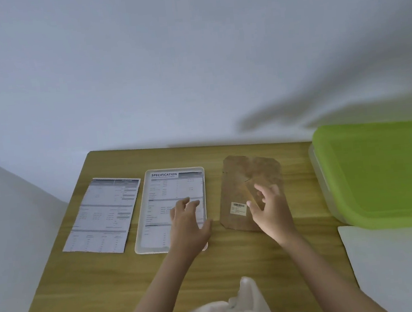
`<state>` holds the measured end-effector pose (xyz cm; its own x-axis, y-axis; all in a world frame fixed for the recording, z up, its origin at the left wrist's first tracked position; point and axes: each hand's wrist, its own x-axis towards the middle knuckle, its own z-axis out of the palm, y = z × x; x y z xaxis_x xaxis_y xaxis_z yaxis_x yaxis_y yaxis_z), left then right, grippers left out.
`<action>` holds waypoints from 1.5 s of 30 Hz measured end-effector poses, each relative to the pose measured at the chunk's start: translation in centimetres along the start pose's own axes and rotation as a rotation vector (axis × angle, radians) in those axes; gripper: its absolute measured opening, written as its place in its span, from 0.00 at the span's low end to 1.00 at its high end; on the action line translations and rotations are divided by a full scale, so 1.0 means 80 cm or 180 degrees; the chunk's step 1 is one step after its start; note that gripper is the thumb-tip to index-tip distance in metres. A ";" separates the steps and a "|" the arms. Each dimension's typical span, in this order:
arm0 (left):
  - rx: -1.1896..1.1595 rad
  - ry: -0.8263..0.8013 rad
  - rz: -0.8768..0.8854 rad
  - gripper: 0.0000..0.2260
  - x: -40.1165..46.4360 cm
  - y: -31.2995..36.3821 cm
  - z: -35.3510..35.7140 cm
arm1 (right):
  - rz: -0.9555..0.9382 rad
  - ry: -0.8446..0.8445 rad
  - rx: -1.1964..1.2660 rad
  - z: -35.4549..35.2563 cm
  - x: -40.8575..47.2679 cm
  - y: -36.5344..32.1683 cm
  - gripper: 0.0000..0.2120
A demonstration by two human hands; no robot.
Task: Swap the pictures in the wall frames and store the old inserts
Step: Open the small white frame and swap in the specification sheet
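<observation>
**Two hands over a frame and its backing board**

While a white picture frame (pixel 141 230) lies flat on a wooden table (pixel 86 285), a printed sheet headed "SPECIFICATION" (pixel 175 185) sits inside it. The left hand (pixel 188 224) rests on the frame's lower right part, fingers spread and relaxed over the sheet, gripping nothing. Just right of the frame lies a brown backing board (pixel 240 172) with a barcode sticker (pixel 238 208). The right hand (pixel 270 210) hovers over or touches this board with loosely spread fingers; contact cannot be told. A second printed sheet (pixel 104 216) lies loose on the table, left of the frame. At the far right stands a clear storage box (pixel 322 183) closed by a green lid (pixel 381 171); its contents cannot be seen.
</observation>
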<state>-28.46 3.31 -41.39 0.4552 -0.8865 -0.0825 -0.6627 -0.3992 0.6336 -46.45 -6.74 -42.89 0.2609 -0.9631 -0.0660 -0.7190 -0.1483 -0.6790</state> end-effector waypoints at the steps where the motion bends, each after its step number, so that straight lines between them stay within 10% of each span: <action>1: 0.0033 0.0082 -0.0103 0.25 -0.002 -0.012 -0.011 | -0.0081 -0.0103 0.0002 0.008 0.003 -0.012 0.23; 18: 0.0840 -0.0698 -0.0726 0.38 -0.008 -0.141 -0.095 | -0.0149 -0.1521 -0.0954 0.092 0.084 -0.119 0.38; 26: 0.0935 -0.0744 -0.0521 0.37 -0.003 -0.143 -0.098 | 0.0337 -0.1522 -0.0809 0.094 0.093 -0.133 0.47; 35: 0.1057 -0.0862 -0.0338 0.36 -0.004 -0.144 -0.104 | 0.0218 -0.1236 -0.1006 0.106 0.081 -0.140 0.31; 45: 0.1116 -0.0907 -0.0144 0.36 -0.001 -0.148 -0.109 | 0.0547 -0.1329 -0.1104 0.106 0.080 -0.153 0.50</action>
<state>-15.49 10.15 -42.16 0.3392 -0.8758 -0.3435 -0.8296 -0.4506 0.3296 -30.53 -9.19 -41.21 0.3033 -0.8199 -0.4855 -0.9247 -0.1303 -0.3577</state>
